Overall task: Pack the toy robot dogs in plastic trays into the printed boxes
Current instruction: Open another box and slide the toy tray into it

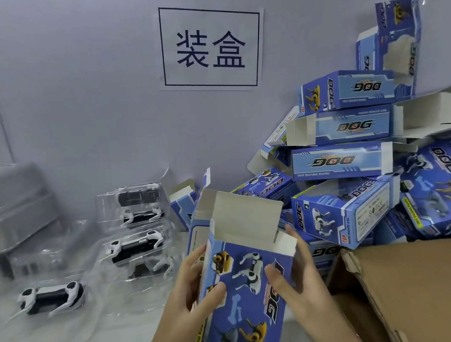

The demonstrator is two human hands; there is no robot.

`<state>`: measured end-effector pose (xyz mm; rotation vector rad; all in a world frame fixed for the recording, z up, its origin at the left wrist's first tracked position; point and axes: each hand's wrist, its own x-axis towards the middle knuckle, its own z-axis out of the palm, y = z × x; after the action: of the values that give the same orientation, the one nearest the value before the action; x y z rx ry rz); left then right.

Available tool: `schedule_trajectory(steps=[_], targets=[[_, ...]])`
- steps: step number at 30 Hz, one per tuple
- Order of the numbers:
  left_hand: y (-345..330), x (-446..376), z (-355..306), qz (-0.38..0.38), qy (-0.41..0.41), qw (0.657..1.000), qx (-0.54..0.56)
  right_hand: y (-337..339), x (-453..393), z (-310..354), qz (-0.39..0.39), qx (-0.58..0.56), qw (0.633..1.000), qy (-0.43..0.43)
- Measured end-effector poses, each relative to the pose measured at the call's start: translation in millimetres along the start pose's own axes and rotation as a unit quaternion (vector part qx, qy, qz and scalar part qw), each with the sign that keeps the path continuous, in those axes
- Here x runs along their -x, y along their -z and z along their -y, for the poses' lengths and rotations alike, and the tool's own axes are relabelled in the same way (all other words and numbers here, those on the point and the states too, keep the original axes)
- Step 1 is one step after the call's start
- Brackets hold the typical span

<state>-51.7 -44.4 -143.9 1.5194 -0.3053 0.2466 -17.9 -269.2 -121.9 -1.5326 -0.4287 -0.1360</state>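
Both my hands hold one printed box (242,288) upright just in front of me, its top flaps open and nothing visible in its mouth. My left hand (192,286) curls round the left edge, thumb pressed on the printed face; my right hand (296,275) wraps the right edge the same way, so both sets of fingers are closed on the box.

Biggest thing after that is the heap of boxes (363,162) piled against the wall on my right, most with loose flaps, so I judge them unfilled. A brown carton (400,287) sits open at my lower right; its inside is cut off, so I cannot tell if any packed boxes lie there.

On the tabletop (118,328) to my left wait the toy dogs in clear trays: a stack (135,229) near the wall and a single tray (51,295) closer. None is boxed yet as far as I see, so most of the job remains. Further left, blurred plastic shapes are hard to make out
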Motion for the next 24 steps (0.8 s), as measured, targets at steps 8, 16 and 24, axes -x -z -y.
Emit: schedule_trajectory(steps=[8,16,24], targets=[[6.8,-4.1,5.7,-0.040,0.022,0.999,-0.012,-22.3,-15.0,-0.4,0.000,0.002,0.999,0.041],[24.2,-7.1,20.1,0.032,0.070,0.995,-0.056,-27.6,-5.3,-25.3,-0.030,-0.010,0.999,0.025],[2.5,-2.1,23.1,-0.104,0.000,0.985,-0.136,-40.0,15.4,-29.7,-0.214,0.147,0.958,0.119]])
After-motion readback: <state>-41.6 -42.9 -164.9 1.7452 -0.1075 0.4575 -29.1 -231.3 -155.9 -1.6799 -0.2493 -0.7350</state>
